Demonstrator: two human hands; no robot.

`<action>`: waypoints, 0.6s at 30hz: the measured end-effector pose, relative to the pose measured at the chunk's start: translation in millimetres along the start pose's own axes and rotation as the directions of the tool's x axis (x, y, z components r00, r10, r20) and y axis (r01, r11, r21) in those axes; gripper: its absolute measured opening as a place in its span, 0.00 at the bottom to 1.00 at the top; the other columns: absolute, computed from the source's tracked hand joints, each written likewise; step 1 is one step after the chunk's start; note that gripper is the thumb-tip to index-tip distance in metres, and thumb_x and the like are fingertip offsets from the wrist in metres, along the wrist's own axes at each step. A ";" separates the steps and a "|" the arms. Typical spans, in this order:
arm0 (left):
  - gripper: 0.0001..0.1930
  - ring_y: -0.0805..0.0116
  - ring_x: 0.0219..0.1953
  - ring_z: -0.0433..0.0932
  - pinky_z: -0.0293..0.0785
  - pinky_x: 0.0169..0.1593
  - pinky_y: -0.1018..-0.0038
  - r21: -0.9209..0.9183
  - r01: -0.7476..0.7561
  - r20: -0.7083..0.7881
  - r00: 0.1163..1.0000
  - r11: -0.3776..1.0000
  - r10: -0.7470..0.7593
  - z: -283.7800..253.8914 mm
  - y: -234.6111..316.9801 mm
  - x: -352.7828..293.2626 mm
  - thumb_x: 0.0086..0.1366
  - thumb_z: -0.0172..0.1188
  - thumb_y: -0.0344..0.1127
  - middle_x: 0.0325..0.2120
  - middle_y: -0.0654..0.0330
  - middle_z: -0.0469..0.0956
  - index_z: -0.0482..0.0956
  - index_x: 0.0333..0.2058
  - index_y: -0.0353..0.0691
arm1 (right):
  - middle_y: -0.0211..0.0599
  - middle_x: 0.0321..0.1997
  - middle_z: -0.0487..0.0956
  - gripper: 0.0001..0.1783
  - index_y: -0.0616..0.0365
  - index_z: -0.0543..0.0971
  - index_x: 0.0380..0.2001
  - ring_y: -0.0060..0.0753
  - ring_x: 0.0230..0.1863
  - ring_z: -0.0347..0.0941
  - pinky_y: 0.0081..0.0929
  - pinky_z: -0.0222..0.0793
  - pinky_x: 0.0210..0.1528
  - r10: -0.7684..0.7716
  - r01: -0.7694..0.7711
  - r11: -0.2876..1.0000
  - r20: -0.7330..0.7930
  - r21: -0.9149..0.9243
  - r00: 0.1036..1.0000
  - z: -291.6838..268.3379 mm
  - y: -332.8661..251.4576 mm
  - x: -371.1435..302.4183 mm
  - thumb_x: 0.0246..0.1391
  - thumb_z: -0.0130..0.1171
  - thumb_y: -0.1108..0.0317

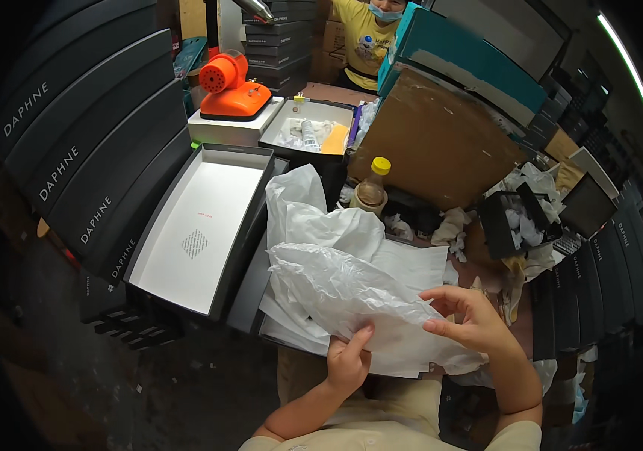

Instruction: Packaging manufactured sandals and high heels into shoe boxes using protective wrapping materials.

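Observation:
A crumpled sheet of white tissue paper [329, 282] is spread in front of me over an open dark box [267, 331]. At its near edge my left hand [347, 362] is closed, the thumb lying on top and the other fingers hidden beneath the paper. My right hand [475, 319] is at the sheet's right edge, its thumb and forefinger apart with paper showing between them. More white tissue [299, 192] stands up behind the sheet. What lies under the paper is hidden.
Left of the paper leans a box lid [178, 248] with a white inside. Dark shoeboxes [103, 150] are stacked at the far left and right. Behind are an orange blower [235, 86], a small supply box [284, 128], a yellow-capped bottle [372, 184] and a large carton [441, 143]. A person [366, 37] stands beyond.

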State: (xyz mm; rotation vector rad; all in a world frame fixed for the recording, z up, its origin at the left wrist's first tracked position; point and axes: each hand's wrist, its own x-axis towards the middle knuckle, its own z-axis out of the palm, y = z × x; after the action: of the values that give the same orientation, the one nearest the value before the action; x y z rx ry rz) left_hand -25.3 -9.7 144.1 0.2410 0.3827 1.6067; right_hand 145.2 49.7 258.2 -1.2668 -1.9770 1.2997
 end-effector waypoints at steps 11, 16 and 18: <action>0.14 0.74 0.37 0.73 0.68 0.44 0.77 0.453 -0.228 0.014 0.968 0.862 0.249 -4.8 -23.3 13.4 0.59 0.62 0.30 0.36 0.61 0.76 0.72 0.42 0.30 | 0.26 0.26 0.76 0.08 0.65 0.77 0.32 0.11 0.27 0.68 0.13 0.64 0.30 0.063 -0.053 0.997 -0.183 0.056 0.981 6.8 21.0 -4.7 0.52 0.60 0.70; 0.16 0.74 0.39 0.72 0.67 0.45 0.77 0.528 -0.106 0.041 0.994 0.843 0.099 -8.7 -26.6 11.9 0.59 0.61 0.31 0.37 0.61 0.76 0.72 0.44 0.31 | 0.22 0.24 0.74 0.06 0.64 0.77 0.31 0.10 0.26 0.65 0.13 0.61 0.28 0.064 -0.067 0.998 -0.262 -0.001 0.963 1.6 41.3 -5.4 0.52 0.58 0.73; 0.21 0.72 0.46 0.70 0.65 0.50 0.76 0.598 0.051 0.037 0.995 0.800 -0.092 -19.0 -27.6 13.8 0.58 0.61 0.31 0.45 0.60 0.73 0.68 0.49 0.34 | 0.22 0.24 0.74 0.05 0.64 0.77 0.31 0.10 0.26 0.65 0.13 0.61 0.28 0.056 -0.065 0.998 -0.336 -0.016 0.940 -2.7 45.8 -4.5 0.52 0.58 0.73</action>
State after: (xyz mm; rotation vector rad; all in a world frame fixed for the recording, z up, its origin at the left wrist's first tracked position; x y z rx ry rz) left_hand -8.2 3.3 114.9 0.7513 0.8400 1.3579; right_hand 169.9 53.1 219.4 -1.4630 -1.7309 1.0055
